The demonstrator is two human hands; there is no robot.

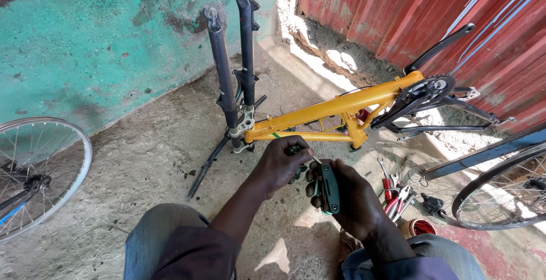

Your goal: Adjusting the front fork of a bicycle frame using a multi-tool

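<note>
A yellow bicycle frame (335,109) stands upside down on the concrete floor, its black suspension fork (230,69) pointing up and its crankset (421,95) at the right. My right hand (350,197) grips a dark folding hex key set (330,188) with green keys. My left hand (281,160) pinches one key folded out from the set, just in front of the frame's lower tube.
A bicycle wheel (34,172) lies at the left and another wheel (506,192) at the right. Pliers with red handles (392,194), a spanner and small parts lie on the floor right of my hands. Behind are a teal wall (85,35) and red corrugated sheet (432,12).
</note>
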